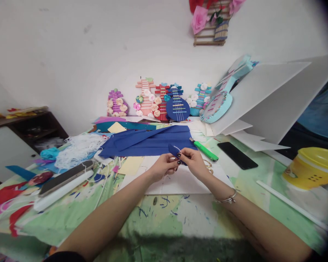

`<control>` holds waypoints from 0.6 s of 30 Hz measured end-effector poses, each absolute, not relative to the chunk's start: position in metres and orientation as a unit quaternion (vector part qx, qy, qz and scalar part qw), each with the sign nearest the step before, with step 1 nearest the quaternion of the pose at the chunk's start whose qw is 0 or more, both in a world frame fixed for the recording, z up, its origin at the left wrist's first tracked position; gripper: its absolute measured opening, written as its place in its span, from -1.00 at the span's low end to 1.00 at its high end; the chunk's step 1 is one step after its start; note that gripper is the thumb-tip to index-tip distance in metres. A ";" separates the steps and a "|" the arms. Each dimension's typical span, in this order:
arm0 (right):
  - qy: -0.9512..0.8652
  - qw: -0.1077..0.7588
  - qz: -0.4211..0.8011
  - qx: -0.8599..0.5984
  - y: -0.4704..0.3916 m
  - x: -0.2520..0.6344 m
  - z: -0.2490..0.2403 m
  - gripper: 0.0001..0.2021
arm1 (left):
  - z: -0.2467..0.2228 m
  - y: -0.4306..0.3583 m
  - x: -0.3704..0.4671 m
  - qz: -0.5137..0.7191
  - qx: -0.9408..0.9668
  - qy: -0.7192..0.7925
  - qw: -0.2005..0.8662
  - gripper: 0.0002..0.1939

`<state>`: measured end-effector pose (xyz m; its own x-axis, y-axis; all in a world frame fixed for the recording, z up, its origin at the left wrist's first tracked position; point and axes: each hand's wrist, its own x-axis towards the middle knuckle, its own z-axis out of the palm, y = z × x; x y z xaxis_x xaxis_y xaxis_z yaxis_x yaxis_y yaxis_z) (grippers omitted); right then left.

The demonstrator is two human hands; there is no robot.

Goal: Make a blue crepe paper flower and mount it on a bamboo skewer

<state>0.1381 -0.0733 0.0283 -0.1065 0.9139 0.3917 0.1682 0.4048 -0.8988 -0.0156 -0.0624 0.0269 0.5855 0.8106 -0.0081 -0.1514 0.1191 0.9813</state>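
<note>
My left hand (164,166) and my right hand (192,162) meet over a white board (196,186), fingers pinched together. Between them is a small dark blue piece of paper (174,149), with a thin white strand along its edge. Part of the piece is hidden behind the fingers. Just behind the hands lie folded sheets of blue paper (155,140). A green utility knife (206,151) rests close to my right hand, and gold scissor handles (209,167) show partly from behind that wrist.
White string (79,151) is heaped left, near a phone (65,178) on a white object. A black phone (237,155) and yellow bucket (310,169) stand right. Several paper lutes, one dark blue (177,109), lean on the wall. Large white boards (262,94) tilt at right.
</note>
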 end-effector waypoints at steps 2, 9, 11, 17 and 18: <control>-0.640 0.530 0.376 -0.411 -0.072 0.138 0.029 -0.70 | 0.028 -0.059 -0.018 0.370 0.571 0.306 0.666 -0.62; -0.580 0.535 0.460 -0.407 -0.074 0.136 0.033 -0.62 | 0.032 -0.053 -0.027 0.432 0.669 0.335 0.503 -0.72; -0.563 0.530 0.486 -0.406 -0.075 0.135 0.033 -0.61 | 0.034 -0.055 -0.027 0.437 0.676 0.319 0.500 -0.72; -0.608 0.514 0.448 -0.408 -0.076 0.135 0.031 -0.66 | 0.036 -0.064 -0.020 0.460 0.629 0.355 0.517 -0.58; -0.614 0.512 0.441 -0.408 -0.076 0.136 0.031 -0.67 | 0.036 -0.064 -0.019 0.471 0.612 0.360 0.524 -0.57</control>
<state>0.1358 -0.0759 0.0313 -0.1423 0.9527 0.2686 0.0499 0.2779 -0.9593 -0.0195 -0.0642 0.0358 0.2979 0.9338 0.1980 -0.0532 -0.1909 0.9802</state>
